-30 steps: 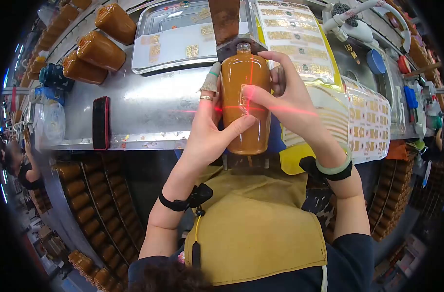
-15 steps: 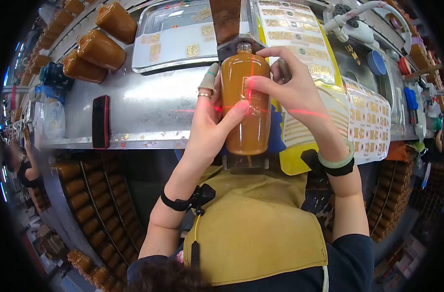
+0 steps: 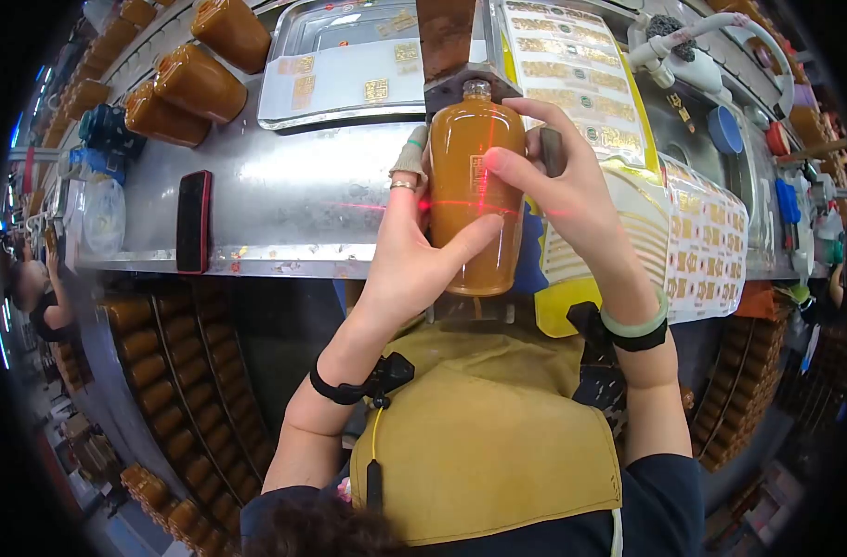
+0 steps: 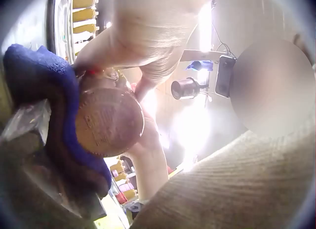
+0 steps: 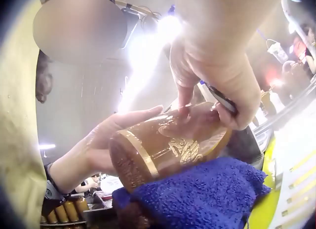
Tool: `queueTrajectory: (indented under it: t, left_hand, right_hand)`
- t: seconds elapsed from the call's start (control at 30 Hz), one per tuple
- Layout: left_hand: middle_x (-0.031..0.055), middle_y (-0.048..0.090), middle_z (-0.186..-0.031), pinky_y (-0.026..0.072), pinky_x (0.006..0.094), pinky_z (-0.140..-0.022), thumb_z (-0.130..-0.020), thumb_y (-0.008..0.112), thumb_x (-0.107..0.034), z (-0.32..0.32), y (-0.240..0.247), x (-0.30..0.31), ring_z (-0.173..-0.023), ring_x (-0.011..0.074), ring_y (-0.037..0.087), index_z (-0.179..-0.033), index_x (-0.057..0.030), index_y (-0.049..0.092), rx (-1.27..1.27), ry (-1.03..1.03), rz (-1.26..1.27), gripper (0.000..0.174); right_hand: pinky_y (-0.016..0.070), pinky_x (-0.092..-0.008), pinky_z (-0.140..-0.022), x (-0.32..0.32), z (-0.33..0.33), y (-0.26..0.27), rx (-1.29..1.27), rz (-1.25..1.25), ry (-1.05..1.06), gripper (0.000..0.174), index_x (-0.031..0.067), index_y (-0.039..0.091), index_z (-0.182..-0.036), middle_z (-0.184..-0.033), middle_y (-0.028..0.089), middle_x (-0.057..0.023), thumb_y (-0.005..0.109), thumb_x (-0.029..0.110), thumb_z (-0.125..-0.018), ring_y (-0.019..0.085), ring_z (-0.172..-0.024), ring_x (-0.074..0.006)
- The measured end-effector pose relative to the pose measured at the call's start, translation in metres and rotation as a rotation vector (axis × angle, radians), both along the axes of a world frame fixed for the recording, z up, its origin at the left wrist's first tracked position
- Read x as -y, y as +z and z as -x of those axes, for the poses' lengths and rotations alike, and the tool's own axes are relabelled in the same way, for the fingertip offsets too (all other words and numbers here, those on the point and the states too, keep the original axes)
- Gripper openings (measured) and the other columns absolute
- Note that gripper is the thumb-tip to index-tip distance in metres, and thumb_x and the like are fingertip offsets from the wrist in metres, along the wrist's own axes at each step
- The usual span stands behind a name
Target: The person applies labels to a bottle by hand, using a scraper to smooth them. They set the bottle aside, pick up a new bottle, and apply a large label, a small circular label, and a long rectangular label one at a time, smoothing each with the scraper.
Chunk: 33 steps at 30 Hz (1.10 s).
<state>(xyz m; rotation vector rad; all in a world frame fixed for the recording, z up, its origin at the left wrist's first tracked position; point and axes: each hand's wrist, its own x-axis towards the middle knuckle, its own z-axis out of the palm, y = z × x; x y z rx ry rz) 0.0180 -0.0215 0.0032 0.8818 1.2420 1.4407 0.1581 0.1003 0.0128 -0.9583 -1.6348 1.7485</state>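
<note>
An amber-brown bottle [image 3: 477,241] lies neck away from the person, red laser lines crossing its face and a small gold square label. My left hand [image 3: 414,251] holds its left side, thumb over the front, a cloth cover on one finger. With its thumb on the label, my right hand [image 3: 572,186] grips the upper right side and keeps a dark tool [image 3: 552,151] in its curled fingers. Beneath the bottle, a blue towel [image 5: 202,194] shows in the right wrist view. The bottle's round base [image 4: 108,123] faces the left wrist camera.
A metal tray [image 3: 340,116] with gold labels stands behind, left of a brown upright post [image 3: 446,37]. Several brown bottles [image 3: 201,84] and a phone [image 3: 193,223] are at left. Label sheets [image 3: 702,241], a sink with a blue bowl [image 3: 723,130] and a hose lie at right.
The head view has shifted slightly. My left thumb has moved down, then right across the bottle's front; the right thumb stays near the label. Both hands remain on the bottle.
</note>
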Motion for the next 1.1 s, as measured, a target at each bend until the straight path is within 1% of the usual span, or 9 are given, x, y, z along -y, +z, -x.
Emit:
queueTrajectory:
  t: [0.23, 0.33, 0.43, 0.5, 0.63, 0.73, 0.8, 0.9, 1.1]
  left_hand:
    - [0.015, 0.048, -0.146, 0.0472, 0.0385, -0.109, -0.091, 0.072, 0.003, 0.0, -0.003, -0.003, -0.133, 0.0218, 0.053, -0.154, 0.0021, 0.027, -0.015, -0.021, 0.086, 0.078]
    - [0.0164, 0.053, -0.138, 0.0495, 0.0373, -0.105, -0.09, 0.079, -0.013, -0.002, -0.006, -0.003, -0.126, 0.0213, 0.058, -0.148, 0.0031, 0.033, -0.015, 0.032, 0.036, 0.076]
    - [0.0169, 0.05, -0.142, 0.047, 0.0387, -0.109, -0.088, 0.081, -0.011, -0.002, -0.005, 0.003, -0.131, 0.0232, 0.054, -0.151, 0.0039, 0.028, -0.113, -0.001, 0.016, 0.083]
    - [0.0196, 0.04, -0.153, 0.0409, 0.04, -0.115, -0.084, 0.083, -0.008, -0.001, -0.001, 0.005, -0.14, 0.0253, 0.046, -0.156, 0.0049, 0.02, 0.117, 0.014, -0.072, 0.097]
    - [0.0251, 0.02, -0.166, 0.022, 0.0465, -0.125, -0.108, 0.043, -0.052, 0.021, -0.006, 0.01, -0.155, 0.0331, 0.024, -0.162, 0.003, 0.008, 0.31, 0.073, 0.071, 0.084]
    - [0.0251, 0.021, -0.167, 0.0175, 0.0454, -0.126, -0.108, 0.027, -0.06, 0.024, -0.006, 0.01, -0.154, 0.0343, 0.025, -0.161, 0.0025, 0.012, 0.221, 0.077, 0.095, 0.084]
    - [0.024, 0.028, -0.164, 0.0246, 0.0439, -0.124, -0.11, 0.039, -0.048, 0.022, -0.008, 0.007, -0.15, 0.0318, 0.034, -0.161, 0.0033, 0.013, 0.276, 0.101, 0.059, 0.076]
    - [0.0215, 0.041, -0.154, 0.0433, 0.0398, -0.114, -0.093, 0.075, -0.006, 0.008, -0.001, 0.001, -0.14, 0.0241, 0.046, -0.157, 0.0051, 0.018, 0.271, 0.033, -0.036, 0.086]
    - [0.0168, 0.054, -0.14, 0.0525, 0.0372, -0.103, -0.092, 0.077, -0.011, -0.001, -0.005, 0.0, -0.125, 0.0219, 0.06, -0.149, 0.0041, 0.031, 0.064, 0.032, 0.011, 0.075]
  right_hand:
    - [0.0423, -0.0192, -0.063, 0.0, 0.002, -0.004, 0.028, -0.03, -0.04, 0.063, -0.0044, 0.051, -0.137, -0.086, 0.059, 0.001, 0.082, 0.019, -0.087, 0.053, -0.074, -0.0036]
    - [0.0421, -0.0195, -0.062, -0.001, 0.003, -0.007, 0.032, -0.038, -0.044, 0.063, -0.0043, 0.051, -0.137, -0.085, 0.058, 0.0013, 0.082, 0.02, -0.088, 0.052, -0.074, -0.0036]
    - [0.0408, -0.0196, -0.062, 0.001, 0.003, -0.005, -0.001, -0.024, -0.046, 0.061, -0.004, 0.052, -0.136, -0.085, 0.058, 0.0021, 0.081, 0.021, -0.089, 0.051, -0.073, -0.0032]
    - [0.0397, -0.0195, -0.061, 0.0, 0.002, -0.006, -0.033, -0.001, -0.047, 0.06, -0.0039, 0.053, -0.136, -0.085, 0.057, 0.0027, 0.081, 0.022, -0.089, 0.05, -0.073, -0.0027]
    - [0.0344, -0.0182, -0.061, -0.003, 0.0, -0.005, -0.018, 0.02, -0.063, 0.056, -0.0031, 0.056, -0.134, -0.082, 0.05, 0.007, 0.081, 0.023, -0.09, 0.043, -0.071, -0.001]
    - [0.0317, -0.0179, -0.062, 0.0, 0.0, 0.001, -0.002, 0.059, -0.077, 0.057, -0.0024, 0.057, -0.134, -0.079, 0.044, 0.0093, 0.081, 0.024, -0.09, 0.038, -0.071, -0.0007]
    - [0.0313, -0.0182, -0.062, -0.002, -0.002, -0.005, -0.002, 0.037, -0.064, 0.057, -0.0026, 0.057, -0.134, -0.079, 0.044, 0.0089, 0.081, 0.024, -0.09, 0.038, -0.071, -0.0006]
    - [0.0334, -0.0186, -0.062, 0.001, 0.0, -0.01, -0.002, -0.011, -0.054, 0.062, -0.0031, 0.054, -0.137, -0.081, 0.048, 0.0076, 0.082, 0.022, -0.088, 0.041, -0.071, -0.0012]
    - [0.0473, -0.0206, -0.071, 0.004, 0.001, -0.004, -0.053, 0.032, -0.015, 0.07, -0.0052, 0.046, -0.141, -0.092, 0.063, -0.0021, 0.084, 0.014, -0.086, 0.058, -0.083, -0.0057]
